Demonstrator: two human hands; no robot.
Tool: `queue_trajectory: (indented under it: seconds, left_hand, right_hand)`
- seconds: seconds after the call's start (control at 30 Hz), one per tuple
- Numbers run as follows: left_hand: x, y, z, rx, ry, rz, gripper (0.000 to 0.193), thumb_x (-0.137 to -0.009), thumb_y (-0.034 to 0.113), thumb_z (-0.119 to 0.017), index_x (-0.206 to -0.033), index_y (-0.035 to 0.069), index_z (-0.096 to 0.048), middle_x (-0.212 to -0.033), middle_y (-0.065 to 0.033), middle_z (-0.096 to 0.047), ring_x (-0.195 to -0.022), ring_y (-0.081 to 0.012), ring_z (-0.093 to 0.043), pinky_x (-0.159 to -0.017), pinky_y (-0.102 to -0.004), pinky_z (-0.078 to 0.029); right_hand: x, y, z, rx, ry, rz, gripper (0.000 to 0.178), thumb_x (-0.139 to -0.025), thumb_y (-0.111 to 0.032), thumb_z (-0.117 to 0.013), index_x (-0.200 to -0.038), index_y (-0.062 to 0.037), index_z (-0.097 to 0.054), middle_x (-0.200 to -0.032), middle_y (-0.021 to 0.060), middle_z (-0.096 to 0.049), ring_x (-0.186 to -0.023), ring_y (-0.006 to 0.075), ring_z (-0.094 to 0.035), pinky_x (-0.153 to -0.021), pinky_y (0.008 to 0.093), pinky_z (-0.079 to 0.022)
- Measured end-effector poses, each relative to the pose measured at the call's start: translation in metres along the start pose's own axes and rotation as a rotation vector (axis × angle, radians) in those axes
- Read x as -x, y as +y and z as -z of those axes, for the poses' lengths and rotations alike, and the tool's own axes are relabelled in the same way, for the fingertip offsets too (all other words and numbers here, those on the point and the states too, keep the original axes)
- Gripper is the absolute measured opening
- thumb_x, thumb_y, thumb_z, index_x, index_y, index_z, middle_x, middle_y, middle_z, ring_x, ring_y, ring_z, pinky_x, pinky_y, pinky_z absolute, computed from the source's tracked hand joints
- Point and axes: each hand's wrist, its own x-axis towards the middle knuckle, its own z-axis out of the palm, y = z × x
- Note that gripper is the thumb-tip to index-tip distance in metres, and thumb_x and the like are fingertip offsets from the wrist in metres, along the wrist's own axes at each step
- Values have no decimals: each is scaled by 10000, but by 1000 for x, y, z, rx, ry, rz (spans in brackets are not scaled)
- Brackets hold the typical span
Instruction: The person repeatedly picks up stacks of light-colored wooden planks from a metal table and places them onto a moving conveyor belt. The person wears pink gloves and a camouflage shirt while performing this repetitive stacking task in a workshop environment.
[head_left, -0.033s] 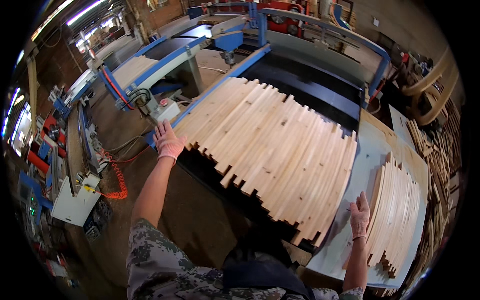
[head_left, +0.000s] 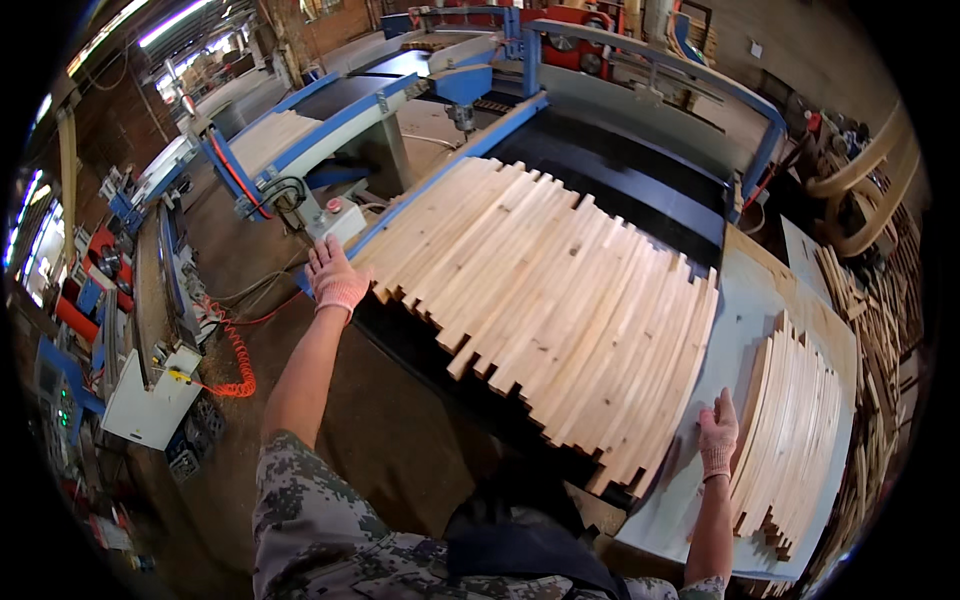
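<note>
Many pale wooden strips (head_left: 530,310) lie side by side with uneven ends on the black bed of a blue-framed machine. In a pink knitted glove, my left hand (head_left: 338,277) has its fingers spread at the bed's near left corner, beside the ends of the leftmost strips. It holds nothing. My right hand (head_left: 718,436), gloved the same way, is open with fingers stretched out. It is over the grey-blue board to the right, close to the left side of a second group of strips (head_left: 792,430). Whether it touches those strips I cannot tell.
A grey control box with a red button (head_left: 338,219) stands beyond my left hand. A blue frame bar (head_left: 655,58) spans the far end of the bed. An orange coiled hose (head_left: 236,365) hangs at left. Loose wood scraps (head_left: 875,400) are piled along the right.
</note>
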Motion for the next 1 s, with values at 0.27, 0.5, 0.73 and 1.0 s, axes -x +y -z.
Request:
queue_trajectory:
  seconds: [0.27,0.5,0.73,1.0]
  left_hand:
    - [-96,-21,17,-155,-182,76,1120,-857,578,-722,-1720,90,-200,-1798,-165,-212,-1659,-387,-190,-1328,-564,-162]
    - [-112,-31,8,-129,-184,-96,1063,-813,360,-793,-1689,66,-267,-1760,-217,-281,-1638,-396,-238,-1319,-517,-238]
    - [10,-42,-60,627,276,-431,683,-933,174,-747,-1535,-31,-499,-1540,-261,-563,-1394,-373,-563,-1182,-446,-431]
    - [322,-71,-156,771,-1075,-515,295,-998,336,-651,-1086,112,-822,-970,-96,-790,-879,-219,-749,-762,-394,-598]
  right_hand:
    - [7,-16,-51,666,152,120,693,-949,-165,-733,-1590,-46,-497,-1508,236,-596,-1423,420,-528,-1185,471,-448]
    - [-7,-12,-49,728,170,75,752,-922,-273,-730,-1599,-73,-468,-1534,196,-589,-1425,406,-524,-1198,482,-437]
    - [-11,-33,-60,578,208,17,748,-926,-337,-743,-1584,-75,-502,-1539,202,-591,-1445,406,-513,-1213,482,-421]
    - [4,-53,-54,611,167,-23,779,-950,-373,-741,-1611,-74,-458,-1551,224,-565,-1471,417,-481,-1229,506,-389]
